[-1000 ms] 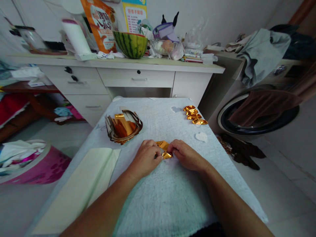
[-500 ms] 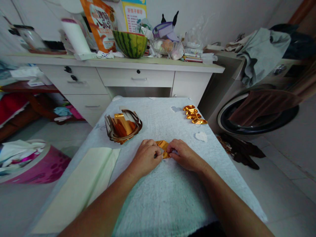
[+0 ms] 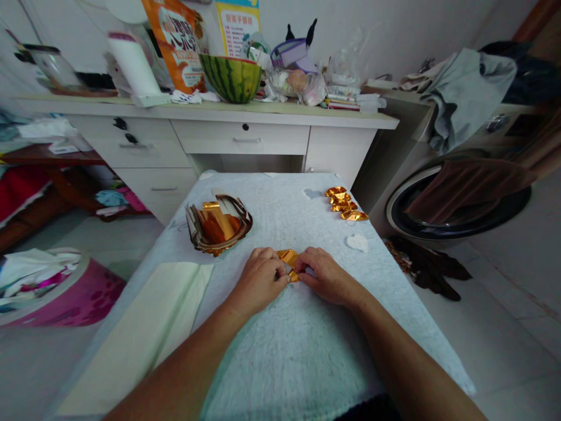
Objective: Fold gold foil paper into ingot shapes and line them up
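Note:
Near the middle of the cloth-covered table [image 3: 280, 345], a small piece of gold foil paper [image 3: 288, 256] lies between my hands. My left hand [image 3: 262, 277] pinches its left side, fingers curled. My right hand [image 3: 323, 272] has its thumb and fingertips closed on the right side. Part of the foil is hidden under the fingers. Behind my left hand sits a bundle of gold and brown foil sheets [image 3: 221, 225], bent into a curve. Several folded gold foil pieces [image 3: 342, 204] lie in a row at the table's back right.
A pale folded paper [image 3: 131, 327] lies along the table's left side. A pink bin [image 3: 96, 292] stands on the floor at left. Behind are a white desk [image 3: 214, 137] with a watermelon half [image 3: 231, 79], and a washing machine [image 3: 405, 134] at right.
The fingertips of my right hand have shifted slightly left on the gold foil, and the foil's near part looks more folded. My left hand stays almost in place.

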Demonstrator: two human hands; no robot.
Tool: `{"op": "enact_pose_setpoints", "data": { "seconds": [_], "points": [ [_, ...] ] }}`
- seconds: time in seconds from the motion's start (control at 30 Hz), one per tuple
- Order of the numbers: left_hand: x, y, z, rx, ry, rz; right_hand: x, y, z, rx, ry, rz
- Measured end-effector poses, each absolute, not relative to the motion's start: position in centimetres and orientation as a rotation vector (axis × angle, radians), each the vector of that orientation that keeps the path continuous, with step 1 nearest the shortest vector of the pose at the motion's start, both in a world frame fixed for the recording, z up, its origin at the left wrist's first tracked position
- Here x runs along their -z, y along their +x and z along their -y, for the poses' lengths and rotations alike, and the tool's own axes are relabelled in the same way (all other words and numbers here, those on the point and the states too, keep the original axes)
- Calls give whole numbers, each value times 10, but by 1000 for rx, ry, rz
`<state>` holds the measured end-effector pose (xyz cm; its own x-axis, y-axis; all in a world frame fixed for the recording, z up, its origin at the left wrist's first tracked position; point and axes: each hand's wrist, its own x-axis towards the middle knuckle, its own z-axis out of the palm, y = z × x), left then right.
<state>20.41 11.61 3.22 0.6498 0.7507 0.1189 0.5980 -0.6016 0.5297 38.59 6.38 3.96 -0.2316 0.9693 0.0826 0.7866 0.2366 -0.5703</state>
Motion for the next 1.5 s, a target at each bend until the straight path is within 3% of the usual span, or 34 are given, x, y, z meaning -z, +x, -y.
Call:
{"op": "enact_pose_setpoints", "data": {
  "seconds": [1.5],
  "points": [
    [-31, 203, -116, -457, 2397, -1063, -27, 370, -64, -374, -1823, 2068]
  ]
}}
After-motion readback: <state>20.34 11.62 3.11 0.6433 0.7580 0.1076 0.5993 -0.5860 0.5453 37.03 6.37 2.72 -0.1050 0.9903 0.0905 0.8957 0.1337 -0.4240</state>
